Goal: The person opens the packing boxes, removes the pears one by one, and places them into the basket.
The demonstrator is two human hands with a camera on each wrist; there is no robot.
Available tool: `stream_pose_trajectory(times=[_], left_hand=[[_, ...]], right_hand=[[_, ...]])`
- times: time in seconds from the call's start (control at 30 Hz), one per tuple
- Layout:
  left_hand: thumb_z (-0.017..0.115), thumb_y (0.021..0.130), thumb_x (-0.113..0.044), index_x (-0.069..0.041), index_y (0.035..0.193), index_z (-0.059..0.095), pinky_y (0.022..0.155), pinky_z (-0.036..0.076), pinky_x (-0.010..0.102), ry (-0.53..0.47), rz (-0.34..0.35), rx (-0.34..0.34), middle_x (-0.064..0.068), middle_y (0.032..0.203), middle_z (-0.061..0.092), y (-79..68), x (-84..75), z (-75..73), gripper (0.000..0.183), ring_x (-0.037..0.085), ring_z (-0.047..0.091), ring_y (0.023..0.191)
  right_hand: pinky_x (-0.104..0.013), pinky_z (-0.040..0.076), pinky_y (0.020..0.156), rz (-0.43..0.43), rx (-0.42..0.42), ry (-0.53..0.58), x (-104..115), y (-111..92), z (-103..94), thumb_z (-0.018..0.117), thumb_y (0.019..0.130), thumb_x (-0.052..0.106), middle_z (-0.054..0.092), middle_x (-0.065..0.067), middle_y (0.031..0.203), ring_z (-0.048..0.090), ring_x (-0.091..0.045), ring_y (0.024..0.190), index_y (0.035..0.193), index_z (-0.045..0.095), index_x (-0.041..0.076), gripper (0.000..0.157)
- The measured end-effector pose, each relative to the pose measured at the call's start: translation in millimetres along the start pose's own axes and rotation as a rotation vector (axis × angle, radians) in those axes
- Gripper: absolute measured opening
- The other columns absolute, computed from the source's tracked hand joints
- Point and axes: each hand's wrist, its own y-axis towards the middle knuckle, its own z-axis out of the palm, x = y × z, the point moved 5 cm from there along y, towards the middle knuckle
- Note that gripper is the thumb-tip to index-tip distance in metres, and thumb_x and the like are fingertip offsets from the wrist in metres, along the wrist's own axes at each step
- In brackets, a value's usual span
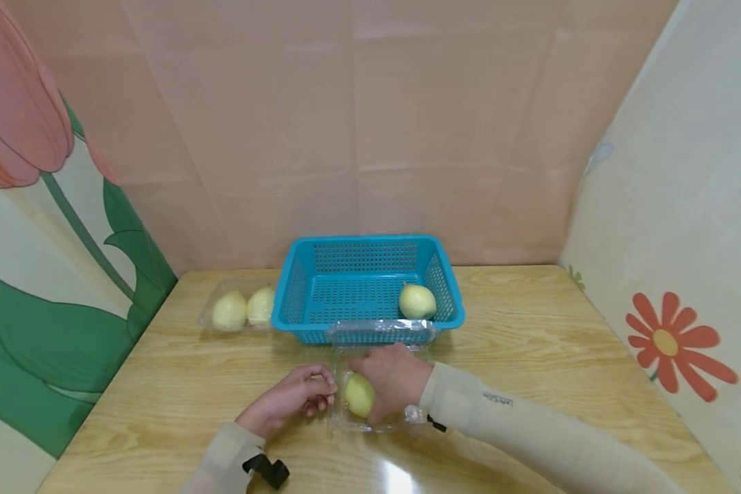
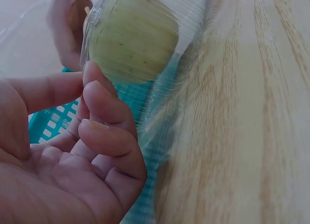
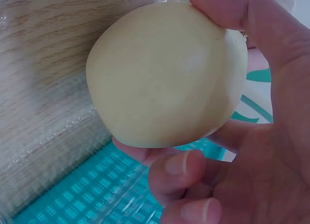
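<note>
A clear plastic clamshell box (image 1: 383, 425) stands with its lid (image 1: 383, 335) raised against the front of a blue basket. Inside the box, my right hand (image 1: 398, 377) holds a pale yellow-green pear (image 1: 359, 394); thumb and fingers curve round the pear (image 3: 164, 78) in the right wrist view. At the box's left edge is my left hand (image 1: 299, 396). Its thumb and index finger pinch the plastic rim, as the left wrist view of this hand (image 2: 72, 170) shows. Through the ribbed plastic wall, that view also shows the pear (image 2: 133, 40).
The blue basket (image 1: 290, 281) stands behind the box, with one pear (image 1: 417, 302) in its right end. To its left, a second clear box (image 1: 206, 309) holds two pears (image 1: 230, 312). A wooden table (image 1: 531, 343) lies beneath, with a pink backdrop behind.
</note>
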Motion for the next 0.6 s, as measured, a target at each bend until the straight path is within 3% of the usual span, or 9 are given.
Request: stream_pose_trajectory(times=[0.6], left_hand=[[0.061, 0.095, -0.012, -0.006, 0.093, 0.056, 0.053, 0.041, 0.021, -0.004, 0.02, -0.012, 0.002, 0.079, 0.063, -0.5, 0.2, -2.2, 0.008, 0.011, 0.052, 0.065]], right_hand=[[-0.027, 0.049, 0.061, 0.004, -0.024, 0.027, 2.4, -18.4, -22.8, 0.088, 0.057, 0.054, 0.066, 0.006, 0.093, 0.059, -0.008, 0.079, 0.121, 0.062, 0.02, 0.077]])
